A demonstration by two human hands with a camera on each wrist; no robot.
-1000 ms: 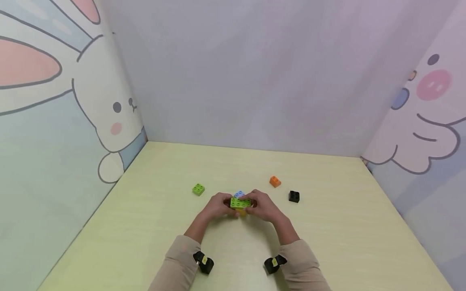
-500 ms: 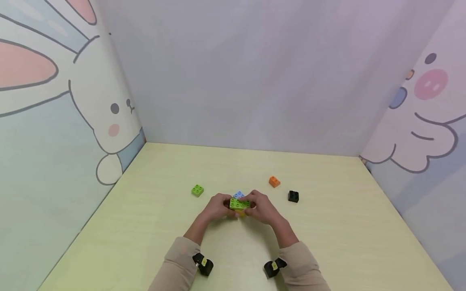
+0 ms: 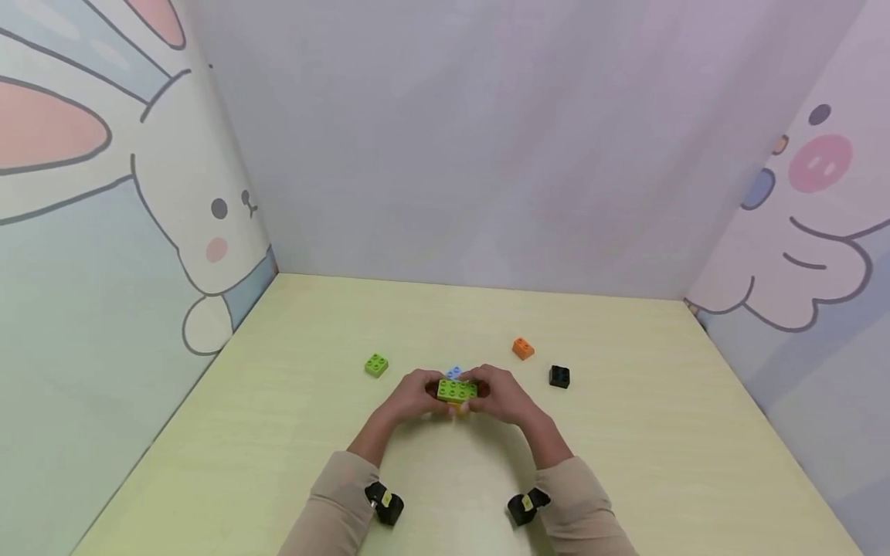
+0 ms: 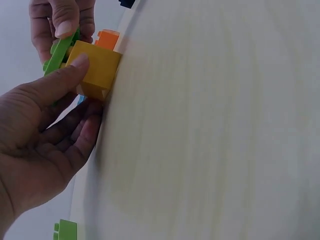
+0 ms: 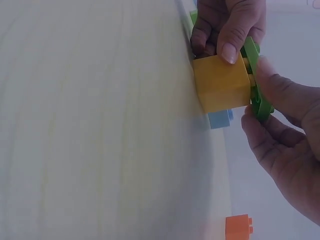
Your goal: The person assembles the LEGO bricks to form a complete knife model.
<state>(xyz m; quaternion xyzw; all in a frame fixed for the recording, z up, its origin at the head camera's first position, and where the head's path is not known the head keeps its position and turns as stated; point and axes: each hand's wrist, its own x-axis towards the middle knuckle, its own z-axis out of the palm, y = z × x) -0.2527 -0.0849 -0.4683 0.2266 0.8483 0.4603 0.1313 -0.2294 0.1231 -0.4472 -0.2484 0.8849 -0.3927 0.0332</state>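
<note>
In the head view my left hand [image 3: 416, 395] and right hand [image 3: 502, 395] meet over a long, flat green brick [image 3: 456, 391], studs up, and a yellow brick [image 4: 100, 65] under it. The left thumb lies against the yellow brick's side, and that hand grips it close to the table. My right hand pinches the green brick [image 5: 257, 85] between thumb and fingers. The right wrist view shows the green brick tilted, with yellow studs visible in the gap between the two bricks. Just behind the hands sits a light blue brick [image 3: 453, 373], partly hidden.
On the pale table [image 3: 626, 463] lie a small green brick [image 3: 376, 365] to the left, an orange brick [image 3: 524, 348] at the back right and a black brick [image 3: 559, 377] to the right. A grey back wall [image 3: 452, 154] and printed side walls enclose the table.
The right fingers have drawn back from the top of the green brick, so more of its studs show. Both hands stay in nearly the same place; the head view shifts slightly.
</note>
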